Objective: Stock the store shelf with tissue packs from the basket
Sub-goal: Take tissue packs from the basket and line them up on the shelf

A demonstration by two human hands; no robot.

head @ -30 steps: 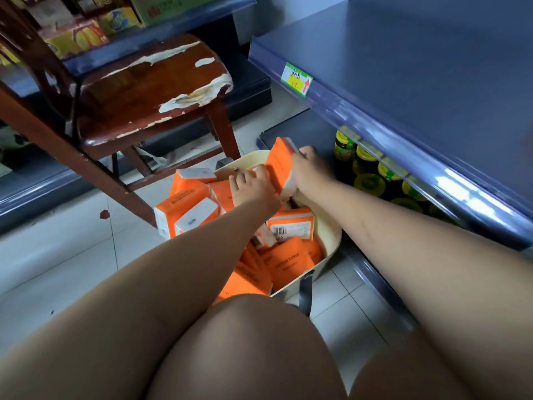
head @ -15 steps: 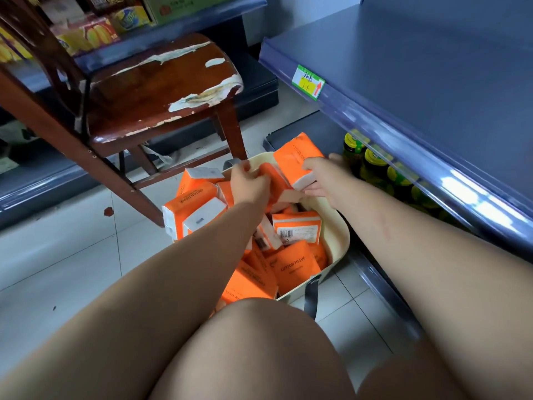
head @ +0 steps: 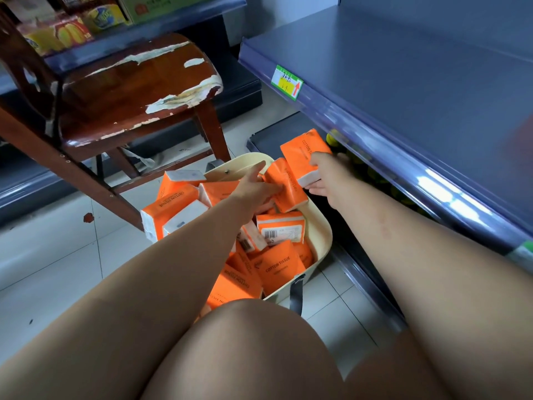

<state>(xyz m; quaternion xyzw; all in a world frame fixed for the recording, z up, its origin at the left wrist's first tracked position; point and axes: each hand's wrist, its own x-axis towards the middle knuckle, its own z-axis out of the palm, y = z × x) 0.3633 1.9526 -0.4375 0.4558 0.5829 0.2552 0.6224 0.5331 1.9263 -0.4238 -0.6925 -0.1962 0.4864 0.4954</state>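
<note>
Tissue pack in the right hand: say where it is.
Head view, right of centre: the right hand holds the tissue pack just beyond the basket, beneath the front edge of the shelf.

A small shop aisle: a blue-grey metal shelf point(head: 418, 82) carries a green and yellow price tag point(head: 287, 81) on its front strip, packaged snacks point(head: 66, 34) line another shelf point(head: 173, 26) across the tiled floor point(head: 57, 255), and a cream basket point(head: 320, 226) holds many identical orange tissue packs point(head: 277, 267)
</note>
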